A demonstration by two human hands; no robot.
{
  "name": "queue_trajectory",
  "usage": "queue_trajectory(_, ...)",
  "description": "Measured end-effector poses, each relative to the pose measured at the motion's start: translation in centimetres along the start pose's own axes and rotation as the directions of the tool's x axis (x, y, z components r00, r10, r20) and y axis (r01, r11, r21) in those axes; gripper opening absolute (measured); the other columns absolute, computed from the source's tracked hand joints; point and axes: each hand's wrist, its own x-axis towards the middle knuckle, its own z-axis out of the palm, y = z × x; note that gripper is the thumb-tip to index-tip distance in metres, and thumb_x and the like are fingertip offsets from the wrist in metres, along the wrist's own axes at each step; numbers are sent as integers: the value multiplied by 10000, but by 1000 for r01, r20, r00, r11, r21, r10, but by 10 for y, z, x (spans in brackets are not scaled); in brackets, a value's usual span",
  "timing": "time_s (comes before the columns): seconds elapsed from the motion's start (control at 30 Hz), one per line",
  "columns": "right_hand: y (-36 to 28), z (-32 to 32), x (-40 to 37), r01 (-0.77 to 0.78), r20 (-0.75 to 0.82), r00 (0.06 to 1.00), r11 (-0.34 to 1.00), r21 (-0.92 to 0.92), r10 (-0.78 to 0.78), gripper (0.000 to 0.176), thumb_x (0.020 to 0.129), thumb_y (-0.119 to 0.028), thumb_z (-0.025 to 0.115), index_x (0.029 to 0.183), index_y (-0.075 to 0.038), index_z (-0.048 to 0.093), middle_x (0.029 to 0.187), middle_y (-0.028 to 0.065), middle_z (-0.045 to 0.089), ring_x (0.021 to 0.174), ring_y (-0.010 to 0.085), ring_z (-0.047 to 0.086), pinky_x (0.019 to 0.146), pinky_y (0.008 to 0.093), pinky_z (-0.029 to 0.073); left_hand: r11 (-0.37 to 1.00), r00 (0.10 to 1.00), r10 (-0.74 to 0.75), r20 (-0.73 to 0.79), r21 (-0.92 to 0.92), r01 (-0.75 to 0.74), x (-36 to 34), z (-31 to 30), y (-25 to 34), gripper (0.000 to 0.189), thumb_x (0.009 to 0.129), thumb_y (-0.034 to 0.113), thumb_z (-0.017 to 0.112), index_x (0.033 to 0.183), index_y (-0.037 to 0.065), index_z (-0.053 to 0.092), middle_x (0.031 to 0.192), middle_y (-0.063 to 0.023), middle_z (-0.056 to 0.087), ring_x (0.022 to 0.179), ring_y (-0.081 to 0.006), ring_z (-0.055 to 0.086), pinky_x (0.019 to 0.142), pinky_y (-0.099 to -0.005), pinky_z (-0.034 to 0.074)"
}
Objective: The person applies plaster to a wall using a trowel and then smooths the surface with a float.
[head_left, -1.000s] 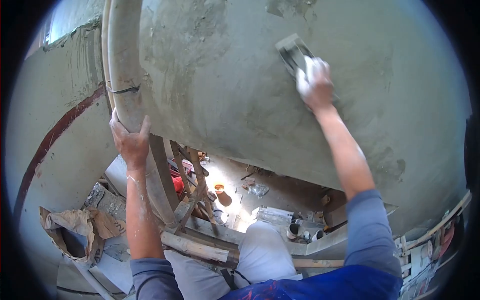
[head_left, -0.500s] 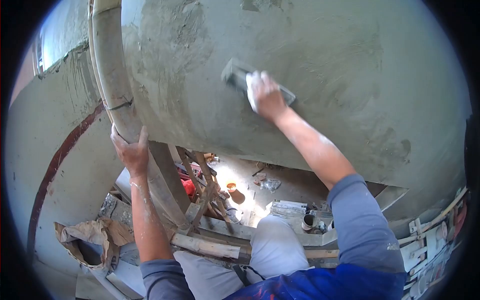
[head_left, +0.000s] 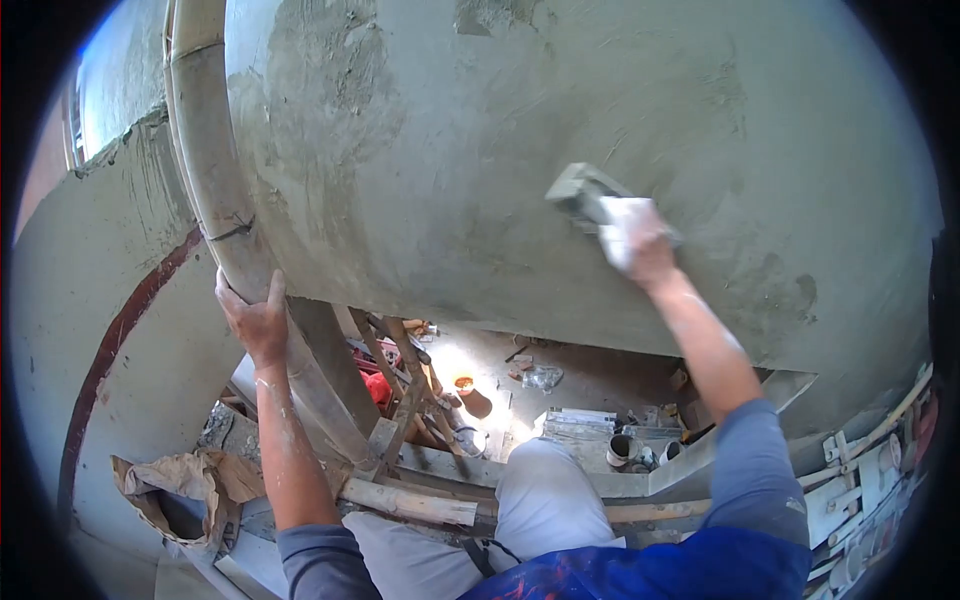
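A curved wall of grey wet plaster (head_left: 480, 230) fills the upper view, with streaks and rough patches. Against it, my right hand (head_left: 640, 240) grips a plastering float (head_left: 590, 195); hand and tool are slightly blurred. Its fingers look coated in white. At the left, my left hand (head_left: 257, 318) is wrapped round a thick bamboo pole (head_left: 215, 160), thumb on one side and fingers on the other. Just above that hand a dark tie (head_left: 235, 230) goes round the pole.
An open paper bag (head_left: 225, 478) lies at lower left. Bamboo poles (head_left: 410, 500) run across below my knees. Beneath, the lower floor (head_left: 590, 375) holds a bucket (head_left: 618, 450) and an orange-topped container (head_left: 464, 384). Wooden braces (head_left: 405, 400) stand beside the opening.
My right hand has moved right and downward across the plaster with the float. My left hand keeps its hold on the pole; the view has shifted slightly.
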Motion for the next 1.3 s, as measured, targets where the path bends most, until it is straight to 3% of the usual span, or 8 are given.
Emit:
queue_trajectory(0.2,86,-48,54,-551,-474,787,797,-250,395,204,909,-157,610,1051,-14,579,989,182,601,893,374,606,754,464,488,999,1000,-29,-7,35,29,-1,2,2,808,770,273,809,1384,-52,397,1317,-243,512,1235,-381,505,1030,-439,407)
queue_trajectory(0.27,18,-1,48,-537,-182,829,843,3,529,213,892,-118,595,1065,6,595,957,208,614,911,383,607,784,467,500,998,999,-32,4,46,32,0,1,1,808,776,267,806,1390,-53,389,1322,-244,509,1235,-381,504,1031,-439,407)
queue_trajectory(0.37,-26,38,-49,18,83,996,998,-53,-13,247,785,-82,689,1010,4,634,976,206,621,932,400,597,807,479,526,999,1000,10,17,38,-11,-1,-1,-1,815,782,255,802,1402,-56,374,1323,-248,506,1233,-379,503,1031,-438,407)
queue_trajectory(0.63,64,-43,32,-555,-480,766,816,-159,427,203,922,-180,609,1027,-11,569,925,190,565,849,375,568,750,477,458,1000,1000,-2,22,28,1,-3,1,0,817,796,238,797,1408,-78,357,1325,-261,499,1229,-370,501,1034,-433,403)
queue_trajectory(0.77,-19,6,-77,-74,127,988,992,-100,87,350,820,-97,653,1152,11,622,1058,186,628,987,351,605,897,460,524,999,1000,3,28,37,-4,-1,1,-1,825,802,241,796,1412,-85,346,1330,-260,494,1235,-363,497,1035,-432,403)
queue_trajectory(1.03,115,-71,71,-439,-432,856,842,-313,285,218,923,-184,617,1075,-29,602,967,183,585,868,379,579,760,459,488,1000,1000,11,27,25,-12,-2,1,-2,816,809,231,792,1413,-90,348,1348,-255,481,1245,-352,488,1050,-423,388)
queue_trajectory(1.23,44,-47,-67,226,311,938,949,-219,-152,317,782,-91,676,1085,-3,637,1058,168,628,963,329,610,903,497,471,999,1000,11,28,39,-12,-2,0,-4,809,811,228,789,1415,-86,352,1351,-252,485,1254,-348,483,1056,-423,384)
queue_trajectory(1.3,65,-105,-9,-158,363,863,870,-467,351,259,826,-81,639,1075,-11,633,1039,178,630,954,340,604,922,488,448,999,1000,8,11,44,-9,-1,1,-2,803,815,235,784,1413,-91,359,1355,-257,486,1255,-355,481,1057,-425,383)
